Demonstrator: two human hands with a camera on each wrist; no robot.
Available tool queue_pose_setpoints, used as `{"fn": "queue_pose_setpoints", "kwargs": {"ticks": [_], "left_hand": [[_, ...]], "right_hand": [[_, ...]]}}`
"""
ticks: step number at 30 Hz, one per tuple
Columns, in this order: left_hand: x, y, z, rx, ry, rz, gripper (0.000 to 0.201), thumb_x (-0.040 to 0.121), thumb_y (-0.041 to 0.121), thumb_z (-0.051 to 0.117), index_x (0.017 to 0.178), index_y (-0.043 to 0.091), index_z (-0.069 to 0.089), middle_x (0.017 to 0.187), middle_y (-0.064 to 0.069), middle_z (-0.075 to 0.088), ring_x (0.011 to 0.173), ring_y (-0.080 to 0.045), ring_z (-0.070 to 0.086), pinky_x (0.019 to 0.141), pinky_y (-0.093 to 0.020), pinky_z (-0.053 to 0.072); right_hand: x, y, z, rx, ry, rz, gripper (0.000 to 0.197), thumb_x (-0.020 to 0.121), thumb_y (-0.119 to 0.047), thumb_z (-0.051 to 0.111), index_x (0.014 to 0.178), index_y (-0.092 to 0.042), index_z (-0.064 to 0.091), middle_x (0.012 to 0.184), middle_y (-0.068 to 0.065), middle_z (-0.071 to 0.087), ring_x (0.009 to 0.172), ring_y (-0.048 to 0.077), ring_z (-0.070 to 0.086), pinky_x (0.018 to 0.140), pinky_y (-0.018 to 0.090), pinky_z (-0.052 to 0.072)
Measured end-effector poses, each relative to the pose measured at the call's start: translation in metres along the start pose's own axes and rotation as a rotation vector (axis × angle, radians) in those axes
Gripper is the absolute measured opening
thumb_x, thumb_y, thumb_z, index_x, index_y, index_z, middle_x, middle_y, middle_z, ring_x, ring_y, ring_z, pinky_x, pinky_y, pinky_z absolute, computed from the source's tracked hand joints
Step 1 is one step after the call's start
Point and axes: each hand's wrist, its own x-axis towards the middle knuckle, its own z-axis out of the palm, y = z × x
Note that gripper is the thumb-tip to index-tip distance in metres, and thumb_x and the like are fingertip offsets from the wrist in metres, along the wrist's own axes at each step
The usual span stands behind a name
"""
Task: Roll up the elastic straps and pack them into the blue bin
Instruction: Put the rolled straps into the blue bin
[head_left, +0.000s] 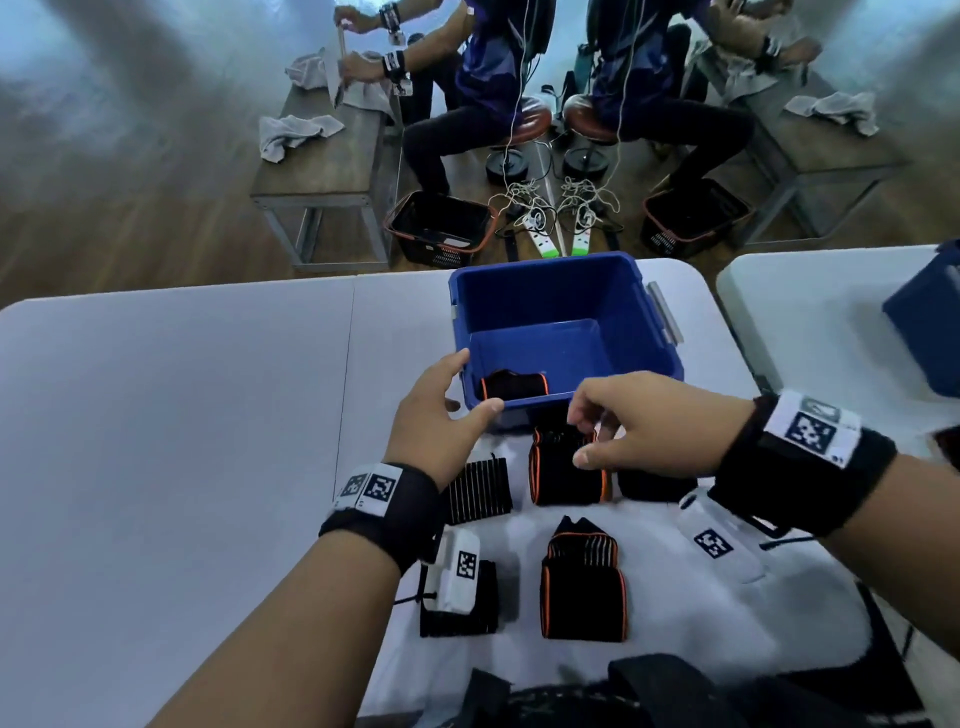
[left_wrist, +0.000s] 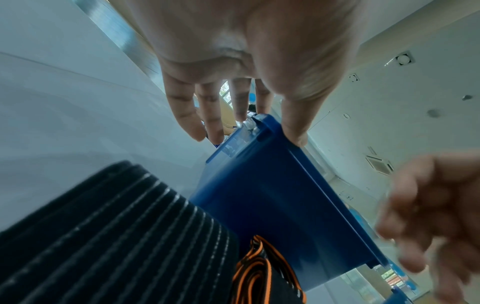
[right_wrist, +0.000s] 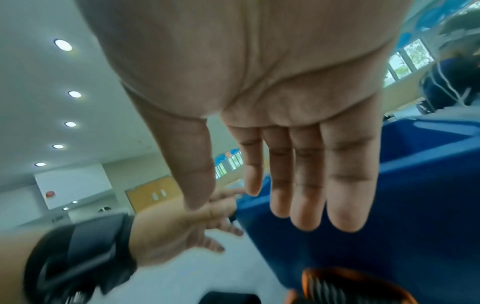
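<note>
The blue bin (head_left: 566, 291) stands on the white table with one rolled orange-edged strap (head_left: 513, 385) inside, against its near wall. My left hand (head_left: 457, 402) is spread open at the bin's near left corner (left_wrist: 272, 195), the thumb (left_wrist: 294, 131) at the rim. My right hand (head_left: 589, 434) hovers open, fingers (right_wrist: 298, 185) straight, just above a folded orange-edged strap (head_left: 563, 480) in front of the bin (right_wrist: 402, 205). It holds nothing. A black ribbed strap (head_left: 478, 491) (left_wrist: 116, 236) lies below my left hand.
More straps lie on the table near me: a black one (head_left: 652, 488), an orange-edged one (head_left: 584, 592) and a black one (head_left: 462, 608). A second blue bin (head_left: 922, 322) sits on the table at right. Beyond the table, people sit on stools beside black baskets (head_left: 439, 228).
</note>
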Motion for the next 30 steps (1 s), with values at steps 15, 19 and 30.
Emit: {"fn": "queue_pose_setpoints", "kwargs": {"ticks": [15, 19, 30], "left_hand": [[0.005, -0.001, 0.001, 0.026, 0.006, -0.026, 0.066, 0.086, 0.045, 0.075, 0.145, 0.040, 0.046, 0.129, 0.012, 0.065, 0.088, -0.009, 0.067, 0.078, -0.019, 0.049], [0.005, -0.002, 0.001, 0.036, 0.005, -0.021, 0.066, 0.086, 0.045, 0.075, 0.145, 0.040, 0.046, 0.129, 0.011, 0.065, 0.086, -0.010, 0.068, 0.080, -0.022, 0.052], [0.005, -0.002, 0.002, 0.018, 0.013, -0.045, 0.066, 0.085, 0.043, 0.075, 0.144, 0.040, 0.047, 0.114, 0.010, 0.070, 0.080, -0.011, 0.068, 0.076, -0.019, 0.051]], "right_hand": [[0.046, 0.038, 0.090, -0.217, -0.020, 0.078, 0.083, 0.070, -0.039, 0.078, 0.139, -0.019, 0.038, 0.120, 0.009, 0.056, 0.110, 0.029, 0.052, 0.091, 0.037, 0.049], [0.051, 0.037, 0.089, -0.202, -0.023, 0.088, 0.076, 0.070, -0.038, 0.077, 0.134, -0.018, 0.041, 0.116, 0.009, 0.060, 0.106, 0.029, 0.056, 0.085, 0.035, 0.050], [0.048, 0.028, 0.086, -0.125, -0.019, 0.108, 0.063, 0.073, -0.028, 0.074, 0.125, -0.016, 0.041, 0.105, 0.007, 0.063, 0.090, 0.026, 0.062, 0.074, 0.035, 0.055]]}}
